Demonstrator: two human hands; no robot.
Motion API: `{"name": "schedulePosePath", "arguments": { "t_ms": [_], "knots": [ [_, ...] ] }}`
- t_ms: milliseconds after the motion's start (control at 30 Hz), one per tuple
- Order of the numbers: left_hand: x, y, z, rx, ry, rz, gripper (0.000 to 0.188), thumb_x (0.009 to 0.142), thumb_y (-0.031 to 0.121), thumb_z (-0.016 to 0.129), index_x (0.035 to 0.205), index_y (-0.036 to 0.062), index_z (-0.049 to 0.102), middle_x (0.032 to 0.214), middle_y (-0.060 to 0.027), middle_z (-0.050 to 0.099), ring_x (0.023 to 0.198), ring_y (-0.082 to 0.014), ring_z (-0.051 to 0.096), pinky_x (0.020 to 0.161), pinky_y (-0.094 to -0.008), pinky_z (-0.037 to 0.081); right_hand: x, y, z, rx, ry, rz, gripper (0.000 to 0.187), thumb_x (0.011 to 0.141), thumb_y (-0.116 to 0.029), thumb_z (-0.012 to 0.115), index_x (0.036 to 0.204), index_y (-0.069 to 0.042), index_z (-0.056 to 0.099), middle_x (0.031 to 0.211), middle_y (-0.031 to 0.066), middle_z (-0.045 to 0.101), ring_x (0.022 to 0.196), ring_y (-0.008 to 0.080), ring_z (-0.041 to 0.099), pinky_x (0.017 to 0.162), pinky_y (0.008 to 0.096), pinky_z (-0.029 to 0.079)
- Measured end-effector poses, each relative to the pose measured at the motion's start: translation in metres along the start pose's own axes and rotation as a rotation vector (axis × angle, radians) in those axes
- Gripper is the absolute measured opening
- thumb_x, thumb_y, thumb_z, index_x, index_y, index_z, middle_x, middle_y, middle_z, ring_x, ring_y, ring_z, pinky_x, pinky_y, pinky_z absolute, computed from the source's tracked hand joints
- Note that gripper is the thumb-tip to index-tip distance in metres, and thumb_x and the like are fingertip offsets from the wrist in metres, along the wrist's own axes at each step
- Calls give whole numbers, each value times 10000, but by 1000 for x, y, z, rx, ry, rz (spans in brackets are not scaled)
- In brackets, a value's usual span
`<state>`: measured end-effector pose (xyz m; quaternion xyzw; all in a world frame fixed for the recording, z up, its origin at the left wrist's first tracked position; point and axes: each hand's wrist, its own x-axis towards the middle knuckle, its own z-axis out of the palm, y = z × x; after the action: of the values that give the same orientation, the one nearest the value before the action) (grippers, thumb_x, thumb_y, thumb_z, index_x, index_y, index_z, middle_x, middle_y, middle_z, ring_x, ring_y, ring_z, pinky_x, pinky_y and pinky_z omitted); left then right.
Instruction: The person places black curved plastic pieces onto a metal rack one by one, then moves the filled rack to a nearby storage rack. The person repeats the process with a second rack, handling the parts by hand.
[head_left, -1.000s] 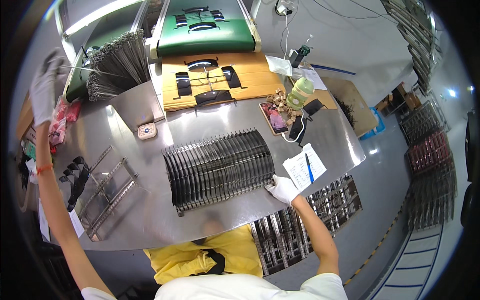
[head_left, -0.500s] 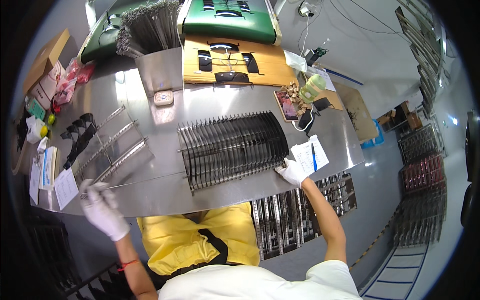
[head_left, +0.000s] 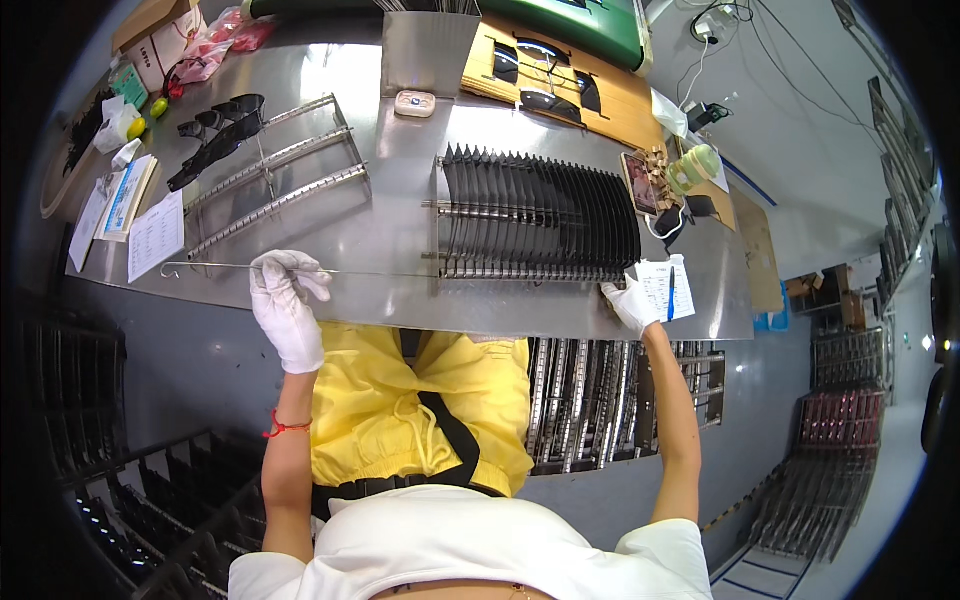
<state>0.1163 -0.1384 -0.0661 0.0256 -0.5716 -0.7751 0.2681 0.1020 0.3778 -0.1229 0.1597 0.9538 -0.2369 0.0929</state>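
In a white glove, my left hand is closed around a thin metal rod. The rod has a hooked end left of the hand and runs right to the lower edge of a metal rack. A row of curved black plates stands close together in that rack on the table. My right hand, also gloved, grips the rack's near right corner; its fingertips are partly hidden there. Left of the loaded rack lies another metal rack, with a few black curved pieces at its far left end.
The steel table also bears papers, a small case, a phone, a green bottle and a blue pen. A metal bin and cardboard with black pieces stand behind. More racks stand below the table's front edge.
My left hand has moved right along the rod, nearer the loaded rack, leaving the hooked end to its left. My right hand stays at the rack's corner. The whole view has shifted.
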Motion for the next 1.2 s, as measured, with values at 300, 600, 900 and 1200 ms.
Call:
{"name": "schedulePosePath", "arguments": {
  "t_ms": [300,600,900,1200],
  "knots": [
    [5,-59,-29,-125,314,-522,280,1066,286,423,986,39,528,883,-109,622,728,-186,640,659,-279,546,-21,-45,-18,3,-26,35,455,914,-351,648,1136,45,618,894,188,704,819,269,664,761,375,514],
    [-56,-83,62,59,-68,-774,312,1047,338,478,1039,37,561,839,-92,658,647,-137,618,534,-268,495,-7,-14,-7,6,-1,-55,417,922,-332,616,1203,-24,627,995,189,718,893,296,681,826,371,513],
    [-47,-81,50,-65,-12,-796,355,1045,393,436,1059,48,521,770,-115,618,576,-183,595,494,-281,480,-2,-11,-2,12,-25,-79,460,931,-384,570,1256,-61,607,1077,229,692,1026,408,644,887,419,498],
    [-16,-87,-15,-142,-22,-801,290,1004,341,568,1008,52,556,774,-49,603,543,-87,550,400,-163,369,4,-2,3,-11,-15,-84,572,904,-427,562,1301,-15,556,1071,271,677,1030,428,629,914,434,482]
  ]
}}
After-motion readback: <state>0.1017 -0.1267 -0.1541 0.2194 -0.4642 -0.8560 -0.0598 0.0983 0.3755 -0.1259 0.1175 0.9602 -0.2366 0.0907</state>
